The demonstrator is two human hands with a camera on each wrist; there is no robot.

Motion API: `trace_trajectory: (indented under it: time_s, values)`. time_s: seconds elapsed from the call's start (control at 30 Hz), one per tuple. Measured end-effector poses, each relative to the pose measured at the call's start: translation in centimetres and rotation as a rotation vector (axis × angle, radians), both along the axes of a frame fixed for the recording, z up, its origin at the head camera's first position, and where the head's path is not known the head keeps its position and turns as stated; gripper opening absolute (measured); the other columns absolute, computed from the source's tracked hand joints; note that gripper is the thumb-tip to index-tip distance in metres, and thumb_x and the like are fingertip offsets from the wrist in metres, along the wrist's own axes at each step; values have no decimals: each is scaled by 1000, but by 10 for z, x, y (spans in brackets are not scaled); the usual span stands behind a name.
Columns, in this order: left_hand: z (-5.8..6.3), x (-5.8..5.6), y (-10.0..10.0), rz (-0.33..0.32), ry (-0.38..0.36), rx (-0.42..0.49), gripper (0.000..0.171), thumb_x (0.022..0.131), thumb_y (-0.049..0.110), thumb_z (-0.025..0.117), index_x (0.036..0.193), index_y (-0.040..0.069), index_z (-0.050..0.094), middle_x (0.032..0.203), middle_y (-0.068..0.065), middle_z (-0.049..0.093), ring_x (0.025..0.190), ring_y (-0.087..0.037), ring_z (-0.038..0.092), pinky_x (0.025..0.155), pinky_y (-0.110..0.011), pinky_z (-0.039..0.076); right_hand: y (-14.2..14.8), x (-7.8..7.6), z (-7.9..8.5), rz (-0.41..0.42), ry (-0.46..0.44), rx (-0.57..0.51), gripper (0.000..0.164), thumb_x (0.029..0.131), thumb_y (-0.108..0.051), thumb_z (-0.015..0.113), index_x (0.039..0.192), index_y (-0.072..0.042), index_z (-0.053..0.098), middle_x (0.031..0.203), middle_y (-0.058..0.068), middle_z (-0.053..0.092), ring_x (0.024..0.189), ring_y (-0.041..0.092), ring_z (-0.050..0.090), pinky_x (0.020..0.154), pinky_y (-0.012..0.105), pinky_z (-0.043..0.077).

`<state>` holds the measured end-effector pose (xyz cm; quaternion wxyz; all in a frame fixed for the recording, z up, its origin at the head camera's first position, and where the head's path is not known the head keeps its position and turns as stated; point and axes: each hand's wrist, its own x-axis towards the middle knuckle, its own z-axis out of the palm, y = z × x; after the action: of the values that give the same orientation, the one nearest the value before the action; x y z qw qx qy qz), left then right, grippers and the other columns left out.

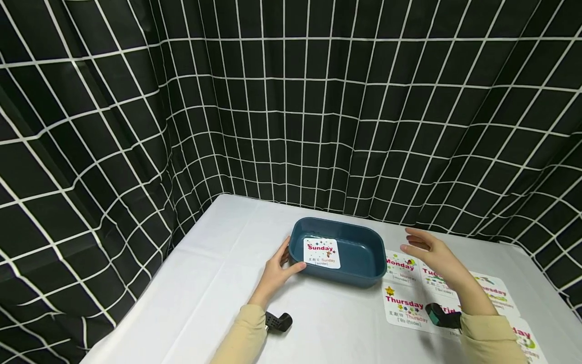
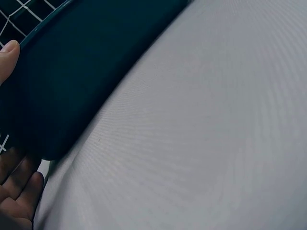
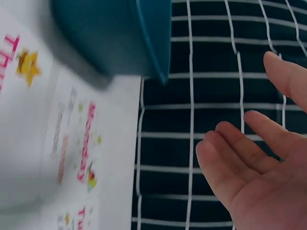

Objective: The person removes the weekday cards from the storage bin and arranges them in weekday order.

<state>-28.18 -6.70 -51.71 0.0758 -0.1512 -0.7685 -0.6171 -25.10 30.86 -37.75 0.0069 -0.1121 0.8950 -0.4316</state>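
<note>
A dark blue-green plastic basin (image 1: 345, 276) stands near the back middle of the white table. Inside it, toward the left, lies a white card reading Sunday (image 1: 321, 254). My left hand (image 1: 274, 273) grips the basin's left end, its thumb (image 2: 8, 60) at the rim and the other fingers round the outer side. To the right of the basin, my right hand (image 1: 436, 255) hovers over the word cards with fingers spread and loosely bent. Nothing is in that hand in the right wrist view. Just below it are the Monday card (image 1: 400, 268) and the Tuesday card (image 1: 434, 284).
More day cards lie in rows at the right: Thursday (image 1: 404, 307), a partly covered Friday (image 1: 447, 308), Wednesday (image 1: 497, 290) and one ending in "day" (image 1: 526, 334). My right forearm crosses above them. A black curtain with white grid lines (image 1: 291, 101) hangs around the table (image 1: 218, 263).
</note>
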Motion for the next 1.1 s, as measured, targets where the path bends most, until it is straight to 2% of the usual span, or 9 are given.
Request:
trace_trajectory:
  time_s: [0.27,0.43,0.7,1.1]
  values:
    - [1,-2,-1,11,6,3,85,77,32,76,147,16,29,135,-14,47,122,-24,45,102,-36,37,-35,-12,3,58,7,-18,67,90,-29,62,140,2,32,134,29,38,124,44,34,93,61,37]
    - [1,0,-1,10,-3,5,85,78,31,76,147,16,29,136,-14,47,122,-24,45,102,-36,36,-55,-21,-5,90,-37,-29,67,89,-29,64,140,2,33,136,28,38,126,43,32,95,58,37]
    - [1,1,-1,15,0,7,85,77,31,76,147,16,29,136,-13,46,122,-23,45,102,-36,37,-80,-36,-18,95,-82,10,76,84,-40,67,139,3,36,137,26,39,126,40,35,99,55,34]
    - [0,0,0,11,-2,-5,87,77,33,76,147,14,29,137,-13,46,122,-24,45,101,-36,37,-104,-48,-33,116,-111,-67,71,84,-28,70,137,5,37,134,29,40,122,40,39,97,51,38]
